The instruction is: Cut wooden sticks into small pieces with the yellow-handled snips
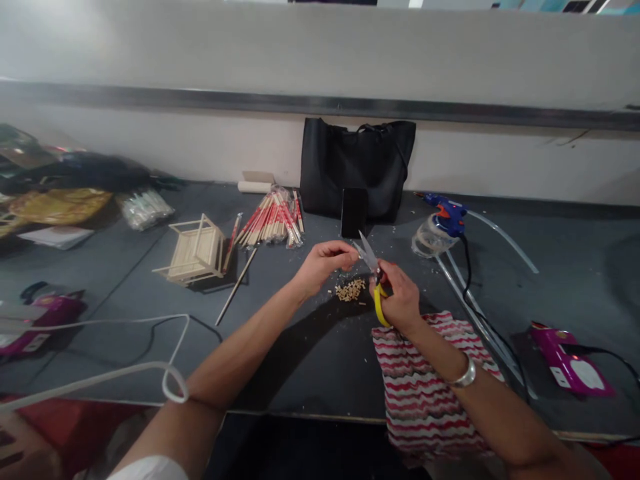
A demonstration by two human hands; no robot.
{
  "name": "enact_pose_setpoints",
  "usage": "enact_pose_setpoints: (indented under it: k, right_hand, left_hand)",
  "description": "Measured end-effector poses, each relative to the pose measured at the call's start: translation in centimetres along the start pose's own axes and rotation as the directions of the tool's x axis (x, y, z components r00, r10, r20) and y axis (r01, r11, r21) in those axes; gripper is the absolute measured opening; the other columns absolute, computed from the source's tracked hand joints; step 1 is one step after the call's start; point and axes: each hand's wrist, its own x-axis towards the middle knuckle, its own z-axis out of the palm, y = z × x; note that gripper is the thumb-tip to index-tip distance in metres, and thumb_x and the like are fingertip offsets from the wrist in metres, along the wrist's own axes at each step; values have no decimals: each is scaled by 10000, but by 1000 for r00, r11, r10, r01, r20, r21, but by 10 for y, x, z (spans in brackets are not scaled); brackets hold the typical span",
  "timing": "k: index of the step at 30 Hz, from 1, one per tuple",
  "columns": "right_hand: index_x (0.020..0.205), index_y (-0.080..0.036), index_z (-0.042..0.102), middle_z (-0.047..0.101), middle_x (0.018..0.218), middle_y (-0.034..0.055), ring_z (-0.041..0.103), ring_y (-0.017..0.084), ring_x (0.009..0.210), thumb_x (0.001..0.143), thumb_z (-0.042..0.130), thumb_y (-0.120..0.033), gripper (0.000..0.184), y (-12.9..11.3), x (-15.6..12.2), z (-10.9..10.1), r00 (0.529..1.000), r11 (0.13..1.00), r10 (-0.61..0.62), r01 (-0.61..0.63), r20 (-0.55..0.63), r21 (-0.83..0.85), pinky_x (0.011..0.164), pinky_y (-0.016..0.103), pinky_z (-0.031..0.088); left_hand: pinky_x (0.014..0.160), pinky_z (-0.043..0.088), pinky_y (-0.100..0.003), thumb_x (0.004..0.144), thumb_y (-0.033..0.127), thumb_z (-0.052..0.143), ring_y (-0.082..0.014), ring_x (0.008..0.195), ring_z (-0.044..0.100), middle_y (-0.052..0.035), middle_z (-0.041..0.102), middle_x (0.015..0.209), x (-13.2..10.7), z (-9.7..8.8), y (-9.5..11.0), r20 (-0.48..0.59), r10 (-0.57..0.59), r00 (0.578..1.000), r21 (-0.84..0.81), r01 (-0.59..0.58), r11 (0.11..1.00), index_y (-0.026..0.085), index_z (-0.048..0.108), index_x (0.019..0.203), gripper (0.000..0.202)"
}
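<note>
My right hand (pixel 399 297) grips a pair of scissors (pixel 369 253) with yellow handles, the blades parted and pointing up and left. Close to the blade tips is my left hand (pixel 327 265), its thumb and forefinger pinched together. A tiny pale bit seems to show at those fingertips, too small to name. On the dark table below both hands lies a small heap of short cut wooden pieces (pixel 350 290), with crumbs around it. Under my right forearm spreads a striped red and white cloth (pixel 430 387).
Left of my hands are a small wooden stick frame (pixel 197 252), a thin rod (pixel 237 287) and wrapped chopsticks (pixel 273 219). A phone (pixel 354 212) leans against a black bag (pixel 357 167). On the right are a blue glue gun (pixel 445 213), clear glue sticks (pixel 475 320) and a purple power box (pixel 570 363).
</note>
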Motion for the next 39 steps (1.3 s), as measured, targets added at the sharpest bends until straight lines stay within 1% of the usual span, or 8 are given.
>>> enact_pose_setpoints:
  k: [3,5,8,11,16,22,30,39]
  right_hand:
    - [1159,-198,677,682,809,35,635,174,687,823,549,-212,359,1,-1,1,1000,999,-25,24,-18,-33,698,293,567]
    - [1167,-193,673,694,843,46,646,180,712,815,558,-204,371,2,-2,2,999,998,-32,31,-23,-48,702,291,567]
    - [1177,-190,670,709,887,60,667,195,765,812,553,-201,384,4,-2,2,999,998,-34,32,-29,-62,722,298,571]
    - [1181,-204,669,717,907,61,675,204,780,803,544,-202,398,5,-2,1,1000,995,-9,7,-21,-97,724,308,572]
    - [1194,-207,673,715,909,69,671,214,779,788,552,-211,424,5,-3,-1,999,986,-13,6,-47,-165,716,313,559]
    - [1194,-209,667,694,901,62,657,214,800,784,551,-206,426,2,-2,-2,999,984,-25,21,-21,-176,743,316,555]
    - [1194,-204,662,684,896,59,649,216,804,780,545,-195,431,1,-3,-1,999,984,-41,34,-35,-177,751,330,560]
    - [1221,-212,658,681,933,73,648,235,868,768,559,-203,463,0,-3,-1,1000,986,25,-25,1,-165,780,344,560]
  left_hand:
    - [641,488,-250,667,216,800,-89,591,570,16,664,674,1,15,-6,-104,-59,993,-304,25,952,186,727,731,102]
    - [638,494,-241,653,207,810,-90,599,586,19,675,677,1,23,-8,-130,-76,989,-404,17,915,193,728,732,115]
    - [653,509,-249,638,199,824,-95,615,599,23,682,685,-2,33,-9,-134,-113,985,-468,37,883,198,722,725,133]
    - [645,508,-251,608,204,852,-96,618,596,25,688,697,-7,39,-10,-158,-137,978,-473,47,880,194,713,710,172]
    - [607,489,-232,592,215,873,-84,590,569,29,674,672,-11,41,-13,-213,-112,971,-401,18,916,184,709,690,194]
    - [635,504,-238,625,234,866,-92,626,591,19,686,697,-9,37,-14,-242,18,970,-283,-88,955,191,745,752,181]
    - [592,505,-226,599,244,885,-80,592,575,12,697,717,-8,38,-15,-262,107,959,-230,-170,958,200,745,685,170]
    - [574,492,-213,582,224,872,-74,575,570,20,704,711,-9,42,-18,-313,67,947,-269,-156,950,193,728,680,177]
